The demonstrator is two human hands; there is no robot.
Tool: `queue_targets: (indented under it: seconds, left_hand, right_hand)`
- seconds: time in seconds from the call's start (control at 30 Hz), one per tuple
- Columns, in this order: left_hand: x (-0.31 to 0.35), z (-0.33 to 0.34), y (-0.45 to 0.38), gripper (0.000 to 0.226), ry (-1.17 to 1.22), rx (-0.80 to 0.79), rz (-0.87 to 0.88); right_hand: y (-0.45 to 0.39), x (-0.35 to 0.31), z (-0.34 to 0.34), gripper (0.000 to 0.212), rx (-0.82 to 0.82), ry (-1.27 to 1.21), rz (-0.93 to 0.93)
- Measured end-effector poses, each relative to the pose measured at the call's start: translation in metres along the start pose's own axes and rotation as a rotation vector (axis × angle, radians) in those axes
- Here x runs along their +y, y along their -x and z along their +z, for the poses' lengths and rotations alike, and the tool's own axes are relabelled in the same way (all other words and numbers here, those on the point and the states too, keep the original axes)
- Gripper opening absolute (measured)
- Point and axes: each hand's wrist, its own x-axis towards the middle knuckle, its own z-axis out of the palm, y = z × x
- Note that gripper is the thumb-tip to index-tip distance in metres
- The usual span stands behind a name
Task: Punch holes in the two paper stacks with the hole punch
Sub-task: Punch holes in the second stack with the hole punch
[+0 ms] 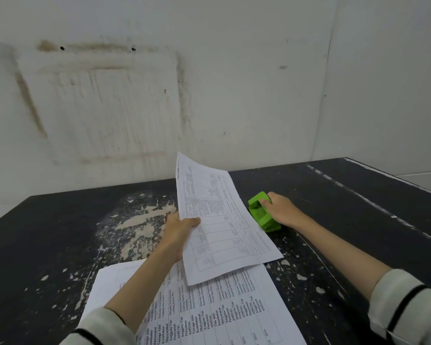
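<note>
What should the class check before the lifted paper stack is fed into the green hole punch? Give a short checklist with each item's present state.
1. Left hand grips the lifted paper stack: ok.
2. Right hand holds the green hole punch on the black table: ok.
3. Stack edge seated in the punch slot: not ok, the stack is off the table and its edge only overlaps the punch.
4. Sheets squared up: cannot tell.
5. Second paper stack lying flat nearby: ok.

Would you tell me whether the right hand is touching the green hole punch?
Touching. The head view shows the right hand resting on the green hole punch, fingers curled over its top.
</note>
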Motion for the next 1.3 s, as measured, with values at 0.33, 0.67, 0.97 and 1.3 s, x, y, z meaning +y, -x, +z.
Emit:
queue_targets:
  seconds: [0.33,0.67,0.97,1.3]
  left_hand:
    - [-0.004,0.017,-0.002,0.042,-0.073,-0.089,-0.066]
    - [-0.001,0.017,-0.007,0.036,-0.102,-0.119,-0.112]
    - [-0.001,0.019,-0.004,0.035,-0.061,-0.132,-0.114]
    - [-0.009,0.016,-0.008,0.032,-0.068,-0.157,-0.126]
  right_hand:
    - [-0.004,0.002,0.002,0.038,-0.018,0.019,0.003]
    - [-0.008,0.002,-0.007,0.048,-0.149,-0.016,-0.029]
    - [-0.024,-0.021,-0.02,0.033,-0.256,0.145,0.01]
    - [-0.04,-0.018,0.001,0.038,-0.075,0.238,0.094]
